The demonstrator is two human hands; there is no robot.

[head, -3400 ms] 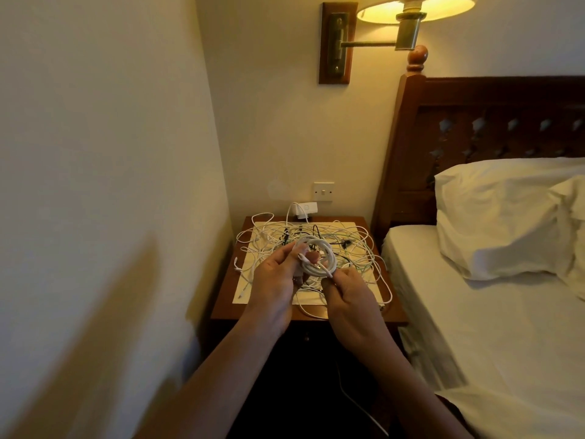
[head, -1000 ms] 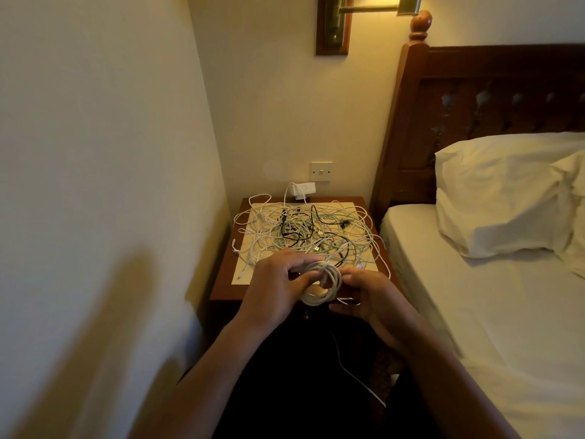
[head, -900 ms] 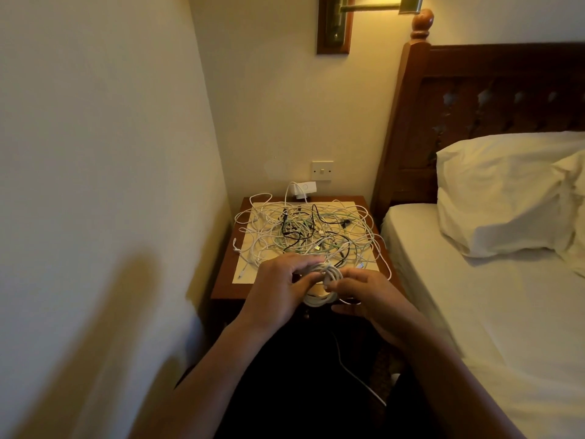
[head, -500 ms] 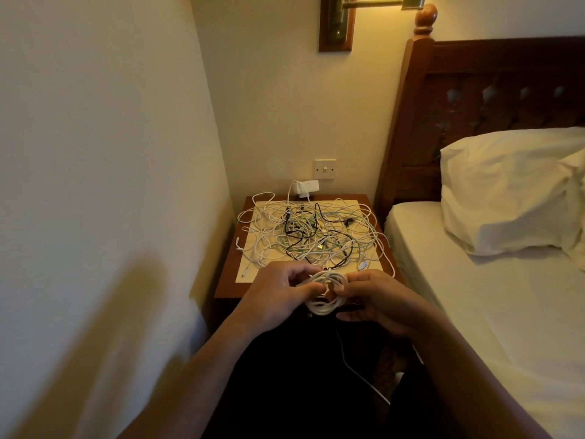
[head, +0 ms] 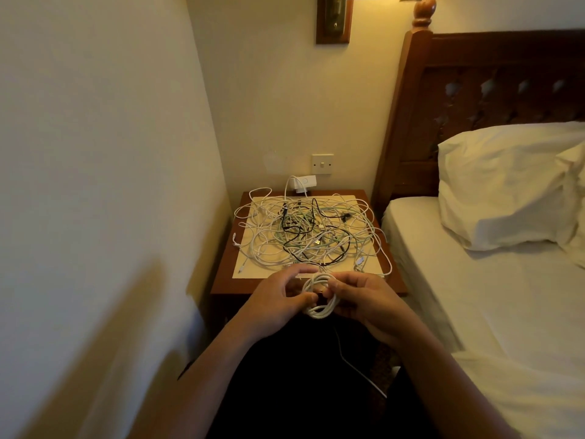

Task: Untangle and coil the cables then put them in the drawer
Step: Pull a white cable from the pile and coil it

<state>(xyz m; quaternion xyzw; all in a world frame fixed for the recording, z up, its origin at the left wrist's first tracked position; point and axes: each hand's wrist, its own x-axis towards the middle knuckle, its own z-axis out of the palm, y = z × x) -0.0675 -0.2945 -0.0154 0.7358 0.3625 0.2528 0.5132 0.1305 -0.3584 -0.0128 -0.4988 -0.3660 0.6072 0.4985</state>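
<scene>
Head view: fingers of left hand (head: 272, 307) and right hand (head: 368, 304) pinch white coil (head: 319, 313) at nightstand (head: 224, 282) front edge.

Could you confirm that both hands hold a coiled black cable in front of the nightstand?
Not quite: the head view shows the coiled cable is white, not black. The left hand and right hand do hold it in front of the nightstand.

Head-worn view, forward and down, close over nightstand (head: 228, 280).
</scene>
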